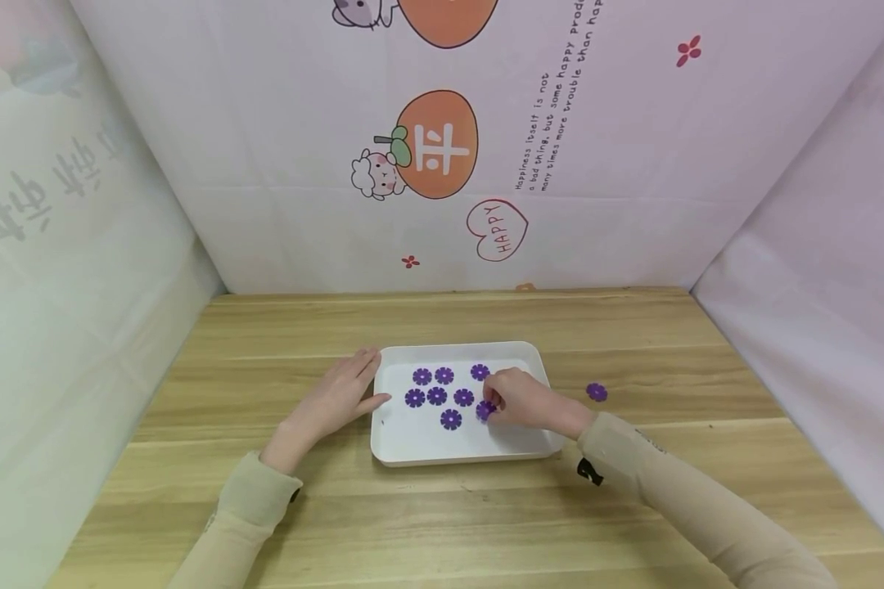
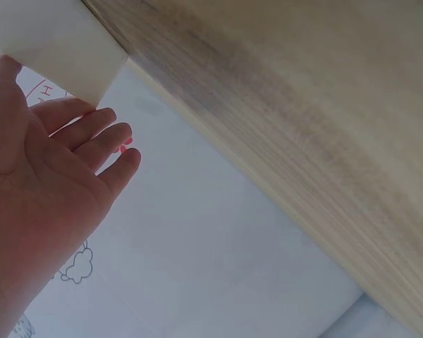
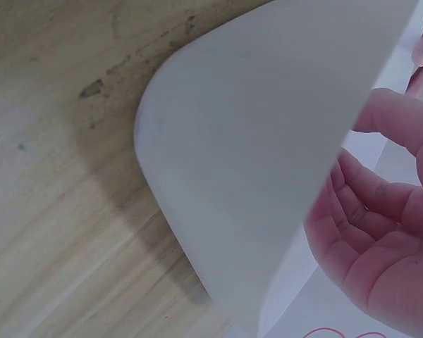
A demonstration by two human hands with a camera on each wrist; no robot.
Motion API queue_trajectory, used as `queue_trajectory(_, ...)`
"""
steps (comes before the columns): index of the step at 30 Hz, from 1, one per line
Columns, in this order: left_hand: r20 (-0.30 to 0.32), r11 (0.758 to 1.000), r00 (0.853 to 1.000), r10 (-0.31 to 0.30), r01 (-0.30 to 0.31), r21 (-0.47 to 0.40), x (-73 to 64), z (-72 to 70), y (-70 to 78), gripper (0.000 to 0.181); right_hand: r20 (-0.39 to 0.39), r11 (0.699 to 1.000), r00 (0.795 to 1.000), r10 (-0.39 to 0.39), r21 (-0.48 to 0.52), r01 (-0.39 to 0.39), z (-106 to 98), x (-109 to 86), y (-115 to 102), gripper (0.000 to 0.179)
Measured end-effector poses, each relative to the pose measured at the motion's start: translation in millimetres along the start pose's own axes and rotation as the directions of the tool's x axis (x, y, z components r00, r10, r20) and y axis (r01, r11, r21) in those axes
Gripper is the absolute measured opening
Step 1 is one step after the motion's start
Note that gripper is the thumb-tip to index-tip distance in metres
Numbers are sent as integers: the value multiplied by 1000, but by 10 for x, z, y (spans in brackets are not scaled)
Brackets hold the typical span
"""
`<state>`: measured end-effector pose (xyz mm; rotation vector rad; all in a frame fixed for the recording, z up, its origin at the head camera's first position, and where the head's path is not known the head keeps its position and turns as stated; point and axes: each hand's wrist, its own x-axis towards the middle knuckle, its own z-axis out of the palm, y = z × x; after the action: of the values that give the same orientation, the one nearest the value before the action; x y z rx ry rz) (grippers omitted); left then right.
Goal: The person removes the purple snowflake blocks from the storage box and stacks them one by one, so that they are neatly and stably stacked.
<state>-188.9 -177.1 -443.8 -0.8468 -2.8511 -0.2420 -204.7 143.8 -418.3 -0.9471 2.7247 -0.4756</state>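
A white shallow tray (image 1: 427,448) holds several purple snowflake discs (image 1: 437,396), notched plastic rounds with a pale centre hole. My left hand (image 1: 339,393) rests against the tray's left side, fingers nearly straight and thumb reaching over the rim. In the left wrist view, that hand's fingertips (image 2: 106,116) lie right at the tray's edge. My right hand (image 1: 523,398) is inside the tray at its right, thumb and curled fingers pinching a purple disc (image 1: 484,411) low over the tray floor. In the right wrist view the tray wall (image 3: 218,155) hides those fingertips.
One more purple disc (image 1: 597,392) lies on the wooden table (image 1: 457,523), right of the tray and beyond my right wrist. Printed white cloth (image 1: 287,164) stands behind the table and along both sides.
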Motion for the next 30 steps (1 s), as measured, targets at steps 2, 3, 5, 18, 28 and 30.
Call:
queue_trajectory(2, 7, 1000, 1000, -2, 2, 1, 0, 1, 1, 73, 3, 1000, 1000, -3, -6, 3, 0, -3, 6, 15)
queue_trajectory(3, 6, 1000, 1000, -2, 1, 3, 1, 5, 1, 73, 4, 1000, 1000, -4, -8, 4, 0, -6, 8, 16)
queue_trajectory(5, 7, 1000, 1000, -1, 1, 5, 1, 4, 3, 73, 2, 1000, 1000, -6, -7, 6, -2, -9, 12, 16)
queue_trajectory(18, 1, 1000, 1000, 1, -1, 3, 5, 23, -4, 73, -32, 1000, 999, 1, 10, -1, -60, -45, 45, 17)
queue_trajectory(28, -36, 1000, 999, 17, -17, 5, -5, 33, -5, 71, -40, 999, 999, 18, 32, -17, -119, -104, 109, 18)
queue_trajectory(30, -41, 1000, 999, 18, -18, 7, -4, 36, -10, 71, -46, 999, 999, 21, 39, -19, -142, -116, 118, 19)
